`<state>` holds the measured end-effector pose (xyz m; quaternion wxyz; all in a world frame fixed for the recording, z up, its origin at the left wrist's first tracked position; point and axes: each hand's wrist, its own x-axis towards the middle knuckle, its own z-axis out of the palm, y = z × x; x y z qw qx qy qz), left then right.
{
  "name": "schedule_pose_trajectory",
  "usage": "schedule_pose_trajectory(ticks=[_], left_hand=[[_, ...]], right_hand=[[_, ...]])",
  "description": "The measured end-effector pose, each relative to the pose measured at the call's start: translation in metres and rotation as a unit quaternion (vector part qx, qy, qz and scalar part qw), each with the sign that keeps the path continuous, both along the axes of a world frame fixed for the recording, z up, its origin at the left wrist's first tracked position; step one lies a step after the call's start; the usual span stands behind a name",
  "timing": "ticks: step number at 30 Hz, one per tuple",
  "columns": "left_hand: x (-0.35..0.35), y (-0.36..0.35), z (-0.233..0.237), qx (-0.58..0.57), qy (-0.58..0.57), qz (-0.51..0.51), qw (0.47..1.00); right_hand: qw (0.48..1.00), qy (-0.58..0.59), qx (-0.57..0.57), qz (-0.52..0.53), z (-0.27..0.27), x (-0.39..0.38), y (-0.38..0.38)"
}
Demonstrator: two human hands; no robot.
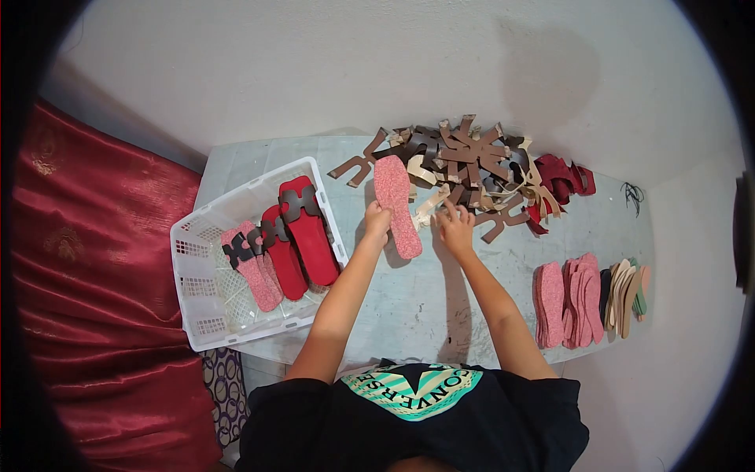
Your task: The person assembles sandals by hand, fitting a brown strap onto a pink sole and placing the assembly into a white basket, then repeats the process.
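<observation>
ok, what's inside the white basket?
In the basket: two red soles with dark straps, plus overlapping pink soles, also with dark straps. The floor directly beneath them is covered; can't tell whether anything else lies under.

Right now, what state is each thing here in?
Left hand: closed on pink sole
Right hand: fingers at cream strap, grip unclear
Cream strap: beside that sole, attachment unclear
White basket: open-topped, partly filled
Red soles: in basket, dark straps across them
Brown straps: loose heap
Pink soles at right: stacked
</observation>
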<state>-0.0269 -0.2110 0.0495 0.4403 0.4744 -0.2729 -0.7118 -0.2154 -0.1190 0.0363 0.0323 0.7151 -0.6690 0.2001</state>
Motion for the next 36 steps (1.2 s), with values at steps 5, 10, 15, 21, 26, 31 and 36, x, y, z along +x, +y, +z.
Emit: schedule_pose_trajectory(ticks=[5, 10, 15, 21, 26, 31, 36], left_hand=[[0.000, 0.002, 0.010, 0.014, -0.007, 0.003, 1.000], [0.000, 0.001, 0.009, 0.000, -0.040, -0.010, 0.999], [-0.005, 0.006, 0.008, -0.035, -0.059, -0.033, 0.997], [-0.010, 0.023, 0.024, -0.061, -0.012, -0.080, 0.995], [-0.012, 0.031, 0.024, -0.097, 0.001, -0.065, 0.993], [-0.005, 0.049, 0.043, -0.124, -0.003, -0.102, 0.987], [0.010, 0.039, 0.047, -0.196, 0.004, -0.089, 0.977]], right_hand=[[0.994, 0.090, 0.021, -0.056, -0.004, -0.016, -0.009], [0.999, 0.028, -0.016, -0.040, 0.006, -0.030, -0.017], [0.991, -0.095, -0.088, -0.033, 0.046, -0.047, -0.026], [0.976, -0.194, -0.095, 0.029, 0.103, -0.080, -0.044], [0.923, -0.362, -0.090, 0.089, 0.145, -0.094, -0.044], [0.899, -0.408, -0.057, 0.148, 0.189, -0.092, -0.026], [0.882, -0.444, 0.037, 0.154, 0.240, -0.078, 0.012]])
